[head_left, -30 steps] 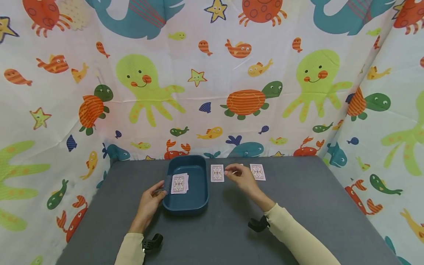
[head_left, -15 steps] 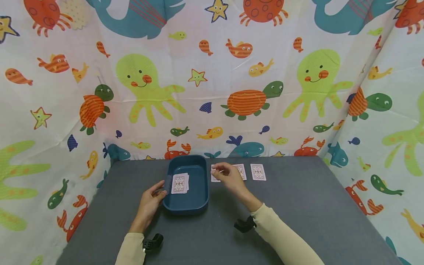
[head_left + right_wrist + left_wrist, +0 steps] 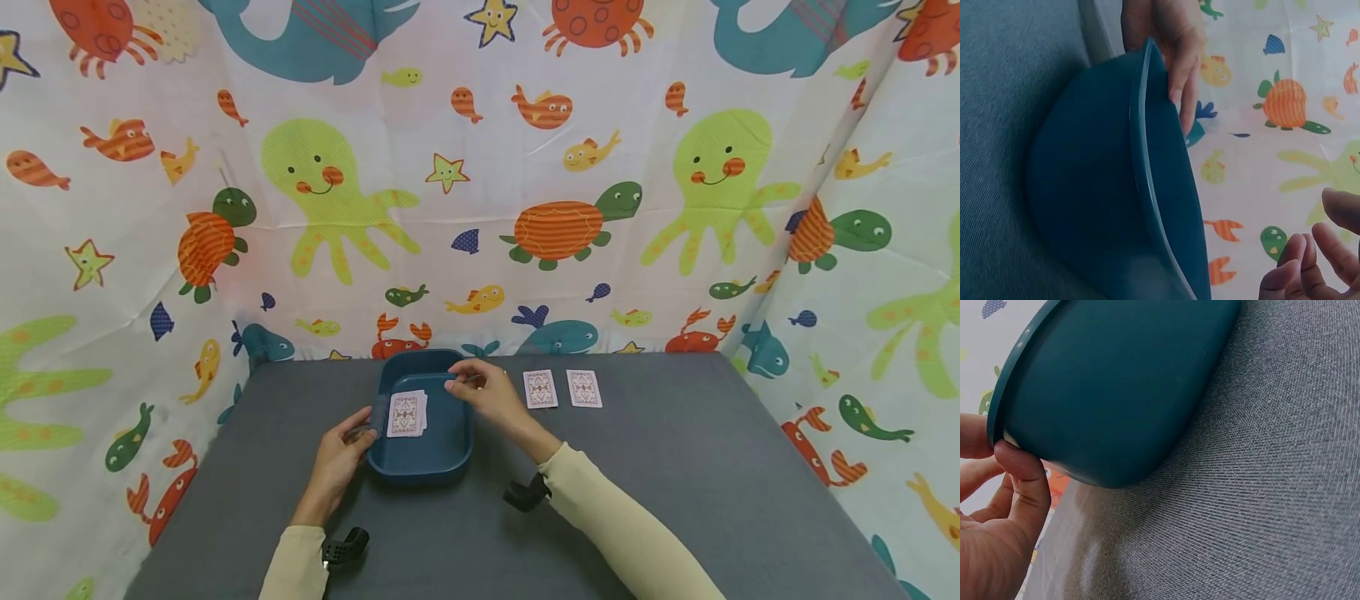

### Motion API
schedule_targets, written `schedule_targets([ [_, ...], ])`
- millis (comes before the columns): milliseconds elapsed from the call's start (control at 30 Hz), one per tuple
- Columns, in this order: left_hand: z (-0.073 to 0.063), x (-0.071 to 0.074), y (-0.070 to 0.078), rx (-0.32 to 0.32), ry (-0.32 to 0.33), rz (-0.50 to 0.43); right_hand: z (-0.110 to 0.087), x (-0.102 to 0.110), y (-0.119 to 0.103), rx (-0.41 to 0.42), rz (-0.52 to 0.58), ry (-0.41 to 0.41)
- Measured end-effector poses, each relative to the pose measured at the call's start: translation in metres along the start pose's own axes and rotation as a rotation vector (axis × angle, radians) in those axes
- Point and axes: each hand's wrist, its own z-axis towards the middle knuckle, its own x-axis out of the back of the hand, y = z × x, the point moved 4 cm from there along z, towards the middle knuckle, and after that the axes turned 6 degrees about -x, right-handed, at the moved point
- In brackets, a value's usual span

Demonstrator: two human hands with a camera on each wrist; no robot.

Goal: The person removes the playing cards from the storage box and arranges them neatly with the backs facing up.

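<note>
My left hand (image 3: 337, 458) grips the left wall of a deep blue plastic tray (image 3: 420, 467). In the left wrist view, its thumb lies against the tray's outside below the rim (image 3: 999, 406). A small stack of playing cards (image 3: 407, 415), backs up, lies inside the tray. Above the tray's right rim is my right hand (image 3: 491, 396), its fingers loosely bent. The right wrist view has that hand (image 3: 1313, 262) at the lower right, with a gap between thumb and fingers and no card showing. The spot where the nearest table card lay is behind this hand.
Two playing cards, the left card (image 3: 540, 389) slightly tilted and the right card (image 3: 584, 388), lie backs up to the tray's right. They rest near the far edge of the grey table (image 3: 637, 483). A sea-animal print curtain (image 3: 480, 217) stands behind the table.
My right hand has moved left from the table cards to the tray's right rim. The middle card has come into view, and the leftmost is no longer seen. The left hand stays put.
</note>
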Motion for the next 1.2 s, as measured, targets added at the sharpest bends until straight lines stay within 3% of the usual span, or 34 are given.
schedule_targets([
  [367, 0.0, 0.001, 0.001, -0.002, -0.002, 0.012, 0.016, -0.034, -0.001, -0.025, -0.075, -0.061],
  [633, 0.001, 0.001, 0.0, -0.002, -0.001, 0.008, 0.026, -0.055, 0.01, -0.111, -0.152, -0.093],
  [1200, 0.003, 0.001, -0.002, 0.003, -0.003, -0.013, 0.045, -0.08, 0.037, -0.238, -0.296, -0.112],
])
